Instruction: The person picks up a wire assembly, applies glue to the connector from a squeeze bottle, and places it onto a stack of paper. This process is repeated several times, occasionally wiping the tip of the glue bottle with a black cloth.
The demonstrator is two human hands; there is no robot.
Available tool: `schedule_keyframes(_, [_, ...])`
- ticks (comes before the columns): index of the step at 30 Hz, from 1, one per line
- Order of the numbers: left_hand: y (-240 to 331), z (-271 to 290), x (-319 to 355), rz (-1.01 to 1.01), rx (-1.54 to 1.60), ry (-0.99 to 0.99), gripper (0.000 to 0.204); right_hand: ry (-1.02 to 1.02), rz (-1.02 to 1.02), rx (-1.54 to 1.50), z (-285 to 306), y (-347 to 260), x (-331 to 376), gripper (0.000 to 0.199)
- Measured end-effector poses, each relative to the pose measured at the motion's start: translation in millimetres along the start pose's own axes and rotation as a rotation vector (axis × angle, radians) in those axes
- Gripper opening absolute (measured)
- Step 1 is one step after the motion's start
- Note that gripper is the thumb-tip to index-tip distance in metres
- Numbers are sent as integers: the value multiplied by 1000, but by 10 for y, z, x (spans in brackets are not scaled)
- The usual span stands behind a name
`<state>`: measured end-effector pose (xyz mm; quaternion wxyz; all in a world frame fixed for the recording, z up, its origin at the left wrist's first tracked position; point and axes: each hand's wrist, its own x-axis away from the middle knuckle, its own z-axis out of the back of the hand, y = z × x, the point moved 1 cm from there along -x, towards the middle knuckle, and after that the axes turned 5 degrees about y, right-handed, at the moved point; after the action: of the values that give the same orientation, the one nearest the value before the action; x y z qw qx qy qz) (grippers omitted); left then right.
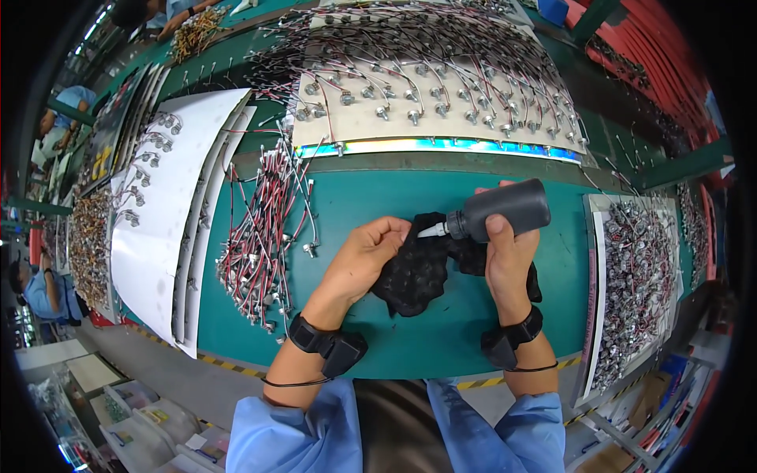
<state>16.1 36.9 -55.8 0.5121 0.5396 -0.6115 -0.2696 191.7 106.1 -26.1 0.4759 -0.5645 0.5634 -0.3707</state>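
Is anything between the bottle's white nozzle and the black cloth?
Nothing visible. The right hand holds the dark bottle tilted, its white nozzle right at the black cloth, which the left hand grips.

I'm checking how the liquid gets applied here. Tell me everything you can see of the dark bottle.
The bottle is dark grey, matte, plastic-looking, with a rounded body and a narrow white nozzle. It lies nearly on its side above the green table, nozzle pointing to the person's left. The right hand grips it from below, thumb across its front. The nozzle tip meets the black cloth, which the left hand holds. No cap is visible; its contents cannot be seen.
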Motion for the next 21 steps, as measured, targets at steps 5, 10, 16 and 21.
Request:
schedule_keyframes(5, [31, -24, 1, -82, -358, 4, 15, -51, 109, 64, -6, -19, 48, 59])
schedule_keyframes(10, [110, -95, 42, -234, -553, 6, 13, 12, 5, -45, -15, -2, 12, 54])
schedule_keyframes(16, [119, -143, 43, -332, -497, 77, 10, 52, -296, -178, 105, 116, -108, 34])
schedule_keyframes(21, [76, -25, 2, -452, -387, 237, 11, 199, -303, -334, 112, 52, -187, 30])
